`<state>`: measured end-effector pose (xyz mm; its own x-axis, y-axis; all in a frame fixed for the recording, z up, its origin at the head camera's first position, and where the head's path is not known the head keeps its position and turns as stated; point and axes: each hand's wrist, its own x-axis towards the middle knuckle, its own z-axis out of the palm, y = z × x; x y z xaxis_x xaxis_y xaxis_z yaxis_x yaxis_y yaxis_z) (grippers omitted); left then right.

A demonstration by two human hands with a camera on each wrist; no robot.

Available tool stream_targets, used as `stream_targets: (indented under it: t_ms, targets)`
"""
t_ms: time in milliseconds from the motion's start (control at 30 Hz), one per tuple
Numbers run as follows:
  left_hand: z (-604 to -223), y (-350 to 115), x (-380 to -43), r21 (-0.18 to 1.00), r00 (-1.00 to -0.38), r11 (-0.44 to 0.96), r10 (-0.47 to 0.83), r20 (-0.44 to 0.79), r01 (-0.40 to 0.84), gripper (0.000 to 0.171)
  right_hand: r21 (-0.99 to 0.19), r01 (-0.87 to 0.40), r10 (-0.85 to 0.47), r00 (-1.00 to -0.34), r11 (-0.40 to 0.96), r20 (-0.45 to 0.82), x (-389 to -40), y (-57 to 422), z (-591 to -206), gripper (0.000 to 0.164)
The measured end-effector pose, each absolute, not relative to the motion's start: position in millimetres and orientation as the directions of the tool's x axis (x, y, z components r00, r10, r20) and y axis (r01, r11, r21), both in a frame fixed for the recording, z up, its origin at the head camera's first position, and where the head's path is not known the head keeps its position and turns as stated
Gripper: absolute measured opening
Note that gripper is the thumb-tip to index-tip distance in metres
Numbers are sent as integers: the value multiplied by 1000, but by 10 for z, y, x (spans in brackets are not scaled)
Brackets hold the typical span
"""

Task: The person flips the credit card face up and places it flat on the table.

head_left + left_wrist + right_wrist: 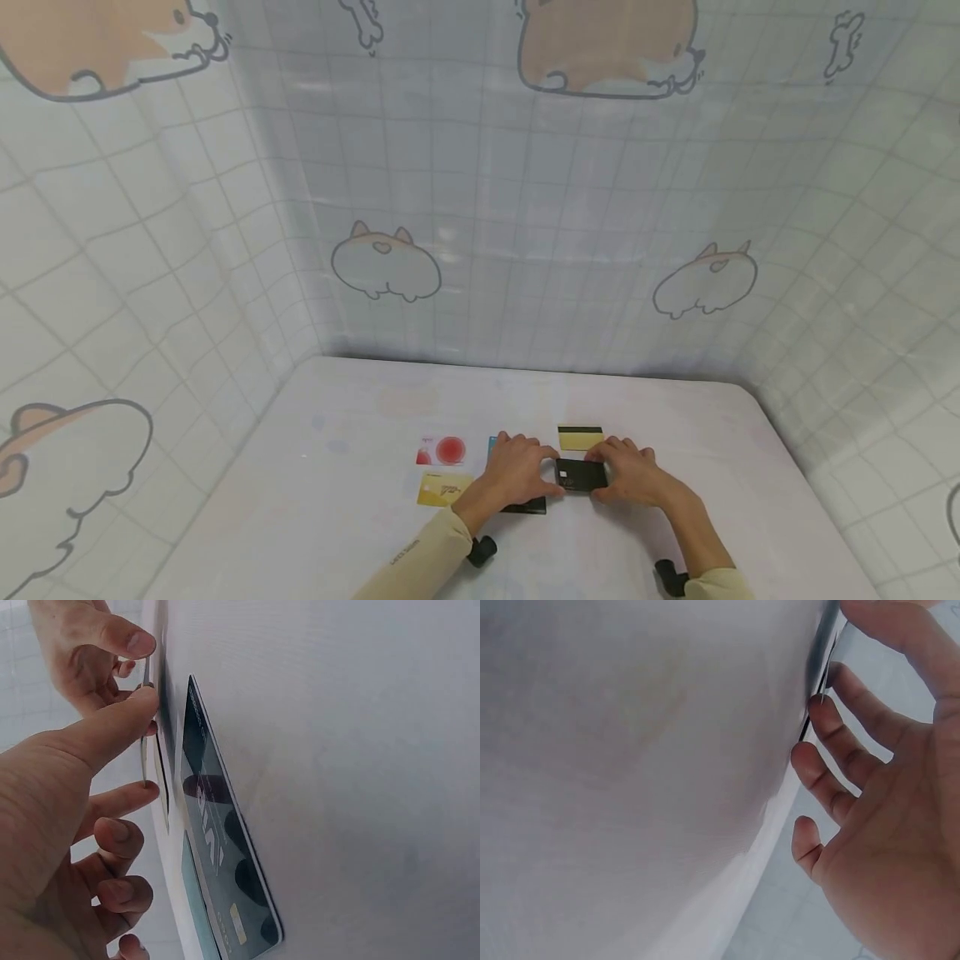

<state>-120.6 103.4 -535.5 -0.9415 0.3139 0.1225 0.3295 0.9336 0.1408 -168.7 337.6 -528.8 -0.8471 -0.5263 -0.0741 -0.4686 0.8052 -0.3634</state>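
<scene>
A black card (581, 475) with a small pale chip is held between both hands, raised a little over the white table. My left hand (513, 471) pinches its left end with thumb and index finger; the other fingers are loosely bent. At the opposite end, the thumb and fingers of my right hand (633, 473) grip the card. The left wrist view shows it edge-on between the hands. Below my left hand lies another dark card (225, 840) with large light lettering, partly covered in the head view. A blue card (492, 444) is mostly hidden behind that hand.
To the left lie a white card with a red circle (451, 450) and, nearer, a gold card (438, 489). A yellow card with a black stripe (580, 440) lies just beyond the held one. Patterned curtains (525, 183) enclose the white table (337, 517).
</scene>
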Motion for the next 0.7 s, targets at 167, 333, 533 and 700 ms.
stream_targets:
  t_ms: [167, 333, 533, 700]
  targets:
    - [-5339, 1028, -1163, 127, -944, 938, 312, 106, 324, 54, -360, -451, -512, -855, 816, -88, -1630, 3368, -5267, 50]
    - [-5343, 1022, -1121, 116, -945, 939, 315, 90, 324, 52, -344, -448, -505, -858, 826, -96, -1551, 3342, -5233, 48]
    - [-5349, 1010, -1086, 120, -944, 937, 322, 73, 329, 50, -312, -429, -480, -871, 847, -106, -1473, 3297, -5199, 47]
    - [-5339, 1000, -1062, 122, -946, 938, 320, 51, 324, 50, -300, -414, -464, -878, 859, -118, -1426, 3265, -5181, 46]
